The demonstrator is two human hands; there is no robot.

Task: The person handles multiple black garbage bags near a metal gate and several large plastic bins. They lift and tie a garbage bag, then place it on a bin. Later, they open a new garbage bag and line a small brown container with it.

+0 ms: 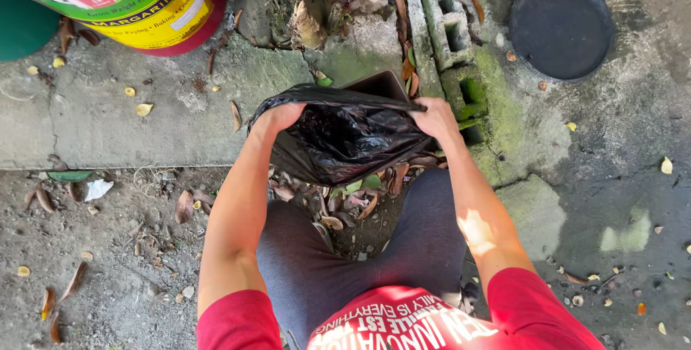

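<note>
A black plastic bag (344, 138) hangs open between my two hands, just above the ground in front of my knees. My left hand (279, 115) grips its rim on the left side. My right hand (435, 117) grips the rim on the right. The bag's mouth faces me and its inside is dark, so I cannot tell what is in it. A dark flat edge (378, 84) sticks up behind the bag. Dry leaves (345, 202) lie on the ground right under it.
A large green, yellow and red tin (122, 1) stands at the top left. A round black lid (561, 26) lies at the top right. A mossy hollow concrete block (450, 33) lies beside the bag. Dry leaves are scattered on the concrete slab (108, 120) and dirt.
</note>
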